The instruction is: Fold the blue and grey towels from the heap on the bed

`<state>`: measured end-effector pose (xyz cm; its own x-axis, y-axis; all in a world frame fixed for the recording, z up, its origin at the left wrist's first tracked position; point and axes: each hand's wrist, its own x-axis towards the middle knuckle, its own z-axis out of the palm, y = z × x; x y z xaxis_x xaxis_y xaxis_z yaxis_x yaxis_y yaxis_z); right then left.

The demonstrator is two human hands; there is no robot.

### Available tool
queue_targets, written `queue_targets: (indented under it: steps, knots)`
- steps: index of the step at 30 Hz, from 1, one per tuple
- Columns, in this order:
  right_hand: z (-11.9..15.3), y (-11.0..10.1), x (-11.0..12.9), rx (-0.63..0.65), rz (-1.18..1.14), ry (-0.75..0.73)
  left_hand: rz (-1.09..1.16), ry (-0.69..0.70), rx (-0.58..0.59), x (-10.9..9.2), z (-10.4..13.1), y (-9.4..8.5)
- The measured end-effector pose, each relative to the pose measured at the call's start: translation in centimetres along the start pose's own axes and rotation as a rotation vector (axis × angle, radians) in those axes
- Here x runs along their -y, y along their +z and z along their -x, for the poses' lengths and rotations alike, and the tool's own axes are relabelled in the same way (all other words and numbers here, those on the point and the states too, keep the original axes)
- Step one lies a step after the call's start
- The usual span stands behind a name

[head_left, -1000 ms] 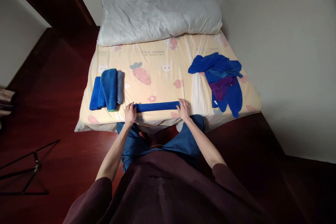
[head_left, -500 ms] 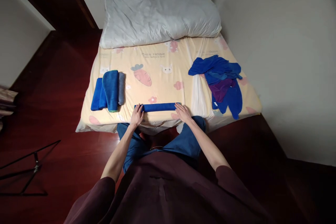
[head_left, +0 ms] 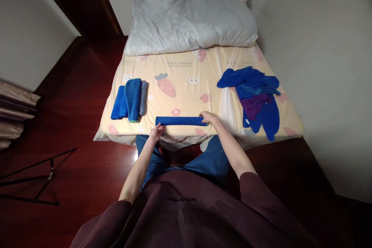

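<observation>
A blue towel (head_left: 181, 121), folded into a long narrow strip, lies crosswise near the bed's front edge. My left hand (head_left: 157, 131) is at its front left corner, turned partly on its side, with the fingers loosely apart at the edge. At the other end, my right hand (head_left: 208, 117) curls its fingers over the strip's right tip and grips it. To the left sits a group of folded towels (head_left: 133, 100), blue, teal-blue and grey. Unfolded blue cloths (head_left: 247, 81) are heaped on the right, with a purple cloth (head_left: 253, 104) among them.
The bed (head_left: 186, 99) has a yellow sheet printed with rabbits and carrots. A pale grey quilt (head_left: 192, 21) is bunched at the headboard. Black tripod legs (head_left: 43, 178) stand on the floor at left, near a curtain (head_left: 14, 112). A wall (head_left: 314, 66) rises on the right.
Both hands lay flat on the strip's ends; now the left has turned and slid to the front corner, while the right has curled round the right end. The view has shifted slightly.
</observation>
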<state>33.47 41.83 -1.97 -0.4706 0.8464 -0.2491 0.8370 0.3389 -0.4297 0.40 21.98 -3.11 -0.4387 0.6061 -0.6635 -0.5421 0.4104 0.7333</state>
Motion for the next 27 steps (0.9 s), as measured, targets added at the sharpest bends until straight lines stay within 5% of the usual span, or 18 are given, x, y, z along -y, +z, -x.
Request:
queue_targets:
  steps: [4, 9, 20, 27]
  knots:
    - [-0.1, -1.1, 1.2, 0.243, 0.136, 0.09, 0.066, -0.09, -0.069, -1.3, -0.4, 0.5]
    - [0.2, -1.9, 1.9, 0.352, 0.213, 0.13, 0.11, -0.091, -0.134, -2.1, -0.5, 0.8]
    - [1.9, -1.7, 2.8, 0.336, 0.198, 0.104, 0.11, 0.058, -0.106, -4.0, -0.2, 1.4]
    - [3.0, -0.9, 5.2, 0.264, 0.087, 0.051, 0.13, 0.326, 0.042, -9.6, 0.9, 1.3]
